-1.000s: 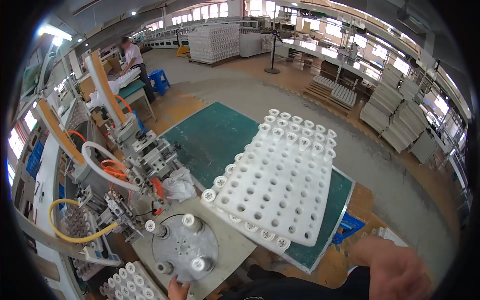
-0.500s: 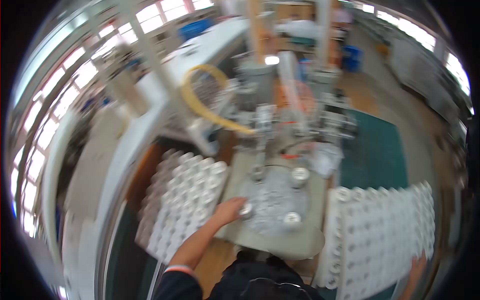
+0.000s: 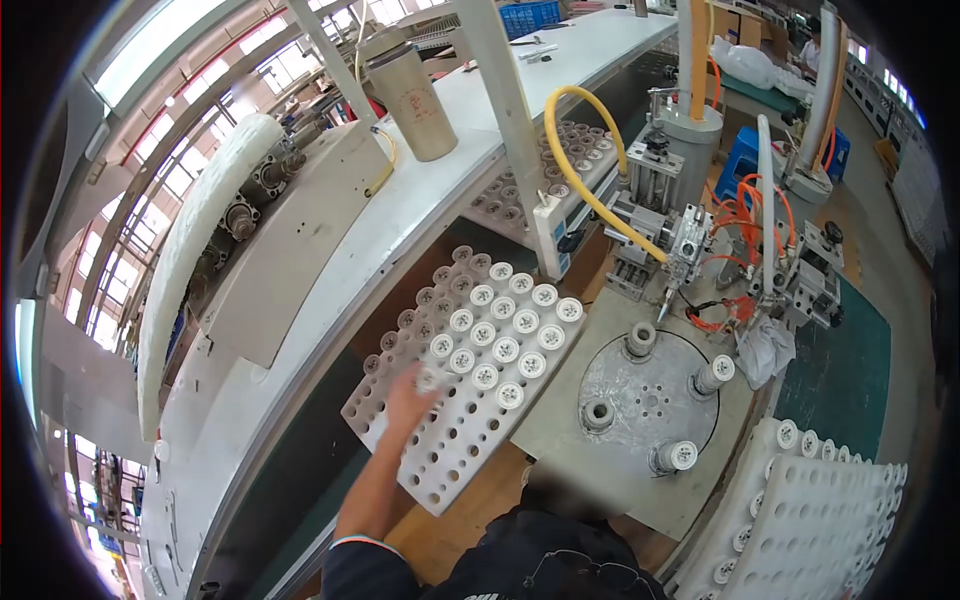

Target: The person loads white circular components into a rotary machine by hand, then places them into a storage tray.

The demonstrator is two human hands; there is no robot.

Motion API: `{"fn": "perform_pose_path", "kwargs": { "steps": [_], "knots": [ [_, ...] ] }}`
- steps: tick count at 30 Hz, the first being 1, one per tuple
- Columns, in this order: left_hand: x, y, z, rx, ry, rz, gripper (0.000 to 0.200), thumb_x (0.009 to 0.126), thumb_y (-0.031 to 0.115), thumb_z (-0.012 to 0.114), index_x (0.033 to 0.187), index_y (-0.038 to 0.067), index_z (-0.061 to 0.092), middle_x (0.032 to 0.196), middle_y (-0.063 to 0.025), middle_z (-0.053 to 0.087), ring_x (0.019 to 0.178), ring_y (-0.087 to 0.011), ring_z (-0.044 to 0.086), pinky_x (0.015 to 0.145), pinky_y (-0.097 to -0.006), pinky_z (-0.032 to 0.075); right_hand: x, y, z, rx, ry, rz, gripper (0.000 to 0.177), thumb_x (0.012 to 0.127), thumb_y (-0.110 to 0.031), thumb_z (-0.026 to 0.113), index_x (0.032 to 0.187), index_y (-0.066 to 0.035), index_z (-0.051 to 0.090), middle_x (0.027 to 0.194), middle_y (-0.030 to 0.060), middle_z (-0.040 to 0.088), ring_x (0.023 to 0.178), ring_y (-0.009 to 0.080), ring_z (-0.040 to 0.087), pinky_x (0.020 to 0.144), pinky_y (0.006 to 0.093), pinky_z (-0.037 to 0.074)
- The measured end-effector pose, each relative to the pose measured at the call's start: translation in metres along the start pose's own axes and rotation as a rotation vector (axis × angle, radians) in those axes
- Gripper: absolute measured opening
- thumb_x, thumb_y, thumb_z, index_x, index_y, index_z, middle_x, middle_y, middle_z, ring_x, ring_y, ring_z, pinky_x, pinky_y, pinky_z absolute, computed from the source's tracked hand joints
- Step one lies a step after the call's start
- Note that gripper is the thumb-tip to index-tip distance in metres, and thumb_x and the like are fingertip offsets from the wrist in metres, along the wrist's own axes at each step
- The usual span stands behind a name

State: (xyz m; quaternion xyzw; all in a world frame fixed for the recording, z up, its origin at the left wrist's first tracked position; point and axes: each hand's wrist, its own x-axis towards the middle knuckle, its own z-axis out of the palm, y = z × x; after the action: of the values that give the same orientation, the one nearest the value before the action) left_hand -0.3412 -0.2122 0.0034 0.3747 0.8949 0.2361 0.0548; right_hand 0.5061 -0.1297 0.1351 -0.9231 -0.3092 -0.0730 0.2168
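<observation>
My left hand (image 3: 404, 402) is over the left white tray (image 3: 436, 494), its fingers closed around a white round cup-like part (image 3: 428, 379); hand and part are slightly blurred. Rows of similar white parts (image 3: 505, 349) stand in the tray's far section, while the near rows show bare holes. To the right is a round metal turntable (image 3: 640, 402) with upright holders. Two of them carry white parts, at the right (image 3: 716, 371) and at the front (image 3: 677, 457). The left holder (image 3: 598, 414) shows an open top. My right hand is out of sight.
A dispensing head with a yellow hose (image 3: 551, 125) and orange tubes stands behind the turntable. White trays (image 3: 830, 530) are stacked at the lower right. A metal flask (image 3: 410, 100) stands on the white bench (image 3: 470, 115). A frame post (image 3: 508, 120) rises beside the left tray.
My left hand has gone from the turntable's left side to the left tray. My right hand, earlier at the right tray's edge, has left the view. The camera view has turned left.
</observation>
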Motion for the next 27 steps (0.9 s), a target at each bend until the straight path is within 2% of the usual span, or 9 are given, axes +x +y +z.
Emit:
{"fn": "perform_pose_path", "kwargs": {
  "steps": [3,8,10,12,15,17,20,23,27],
  "knots": [
    [0.033,-0.028,-0.024,0.09,0.026,-0.129,0.065,0.068,0.028,0.075,0.127,0.016,0.051,0.12,-0.015,0.055,0.111,-0.0327,0.053,0.092,-0.0419,0.044,-0.024,-0.024,-0.002,0.271,0.154,0.195,0.047,0.096,-0.022,0.051,0.139,-0.008,0.037,0.14,0.0165,0.039,0.121,0.0339,0.045,0.096,0.0454,0.045],
    [0.076,-0.041,-0.03,0.282,-0.251,-0.215,0.078,0.066,0.028,0.076,0.136,0.022,0.041,0.13,-0.0142,0.048,0.123,-0.0321,0.045,0.099,-0.0419,0.039,0.032,0.028,0.063,-0.006,0.176,-0.257,0.077,0.082,-0.05,0.064,0.14,-0.008,0.036,0.146,0.0161,0.03,0.137,0.0269,0.024,0.115,0.0402,0.016],
    [0.082,-0.083,-0.004,0.295,-0.265,-0.147,0.083,0.066,0.027,0.076,0.139,0.023,0.036,0.135,-0.0144,0.044,0.127,-0.032,0.04,0.101,-0.041,0.036,0.045,0.048,0.102,0.066,0.334,-0.575,0.053,0.09,-0.017,0.057,0.139,-0.004,0.039,0.135,0.0186,0.045,0.124,0.0317,0.042,0.102,0.0364,0.034],
    [0.077,-0.095,0.009,0.312,-0.366,-0.13,0.098,0.07,0.028,0.074,0.148,0.022,0.015,0.151,-0.0107,0.024,0.141,-0.0278,0.017,0.108,-0.042,0.027,-0.036,-0.036,0.077,0.251,0.204,-0.584,0.05,0.089,-0.013,0.058,0.136,-0.004,0.043,0.137,0.0151,0.046,0.127,0.0263,0.042,0.105,0.0348,0.032],
    [0.05,-0.094,0.0,-0.041,-0.162,0.046,0.101,0.065,0.006,0.075,0.147,0.012,0.016,0.144,-0.0169,0.029,0.133,-0.0354,0.027,0.107,-0.0427,0.029,-0.142,-0.123,0.056,0.52,-0.082,-0.598,0.054,0.085,-0.005,0.056,0.136,0.001,0.04,0.138,0.0139,0.044,0.131,0.0244,0.037,0.109,0.0329,0.025],
    [0.031,-0.085,0.0,0.102,-0.005,0.121,0.089,0.067,0.005,0.073,0.143,0.009,0.026,0.141,-0.0201,0.032,0.129,-0.0362,0.032,0.105,-0.0442,0.031,-0.219,-0.178,0.04,0.668,-0.325,-0.568,0.061,0.076,-0.006,0.064,0.132,0.002,0.043,0.131,0.0148,0.048,0.124,0.0256,0.043,0.106,0.0332,0.03],
    [0.002,-0.05,0.022,0.151,0.143,0.461,0.076,0.067,0.008,0.072,0.136,0.01,0.04,0.134,-0.0187,0.043,0.126,-0.0329,0.039,0.102,-0.0429,0.033,-0.293,-0.216,0.051,0.66,-0.725,-0.623,0.055,0.074,-0.011,0.069,0.125,-0.006,0.051,0.115,0.0123,0.057,0.107,0.024,0.055,0.092,0.0338,0.043],
    [-0.013,0.06,0.056,-0.334,-0.465,0.564,0.063,0.071,0.011,0.072,0.129,0.008,0.047,0.118,-0.0159,0.056,0.112,-0.0352,0.05,0.094,-0.0406,0.041,-0.338,-0.245,0.087,0.54,-0.858,-0.788,0.056,0.074,-0.02,0.072,0.125,-0.007,0.051,0.114,0.0157,0.057,0.105,0.03,0.057,0.09,0.0363,0.045],
    [-0.014,0.185,0.114,-0.305,-0.379,0.793,0.062,0.073,0.019,0.072,0.128,0.009,0.047,0.126,-0.0161,0.05,0.113,-0.034,0.05,0.091,-0.0404,0.045,-0.367,-0.273,0.161,0.595,-0.838,-0.85,0.059,0.073,-0.023,0.073,0.125,-0.007,0.05,0.113,0.017,0.057,0.102,0.0347,0.057,0.088,0.0392,0.046]
  ]
}}
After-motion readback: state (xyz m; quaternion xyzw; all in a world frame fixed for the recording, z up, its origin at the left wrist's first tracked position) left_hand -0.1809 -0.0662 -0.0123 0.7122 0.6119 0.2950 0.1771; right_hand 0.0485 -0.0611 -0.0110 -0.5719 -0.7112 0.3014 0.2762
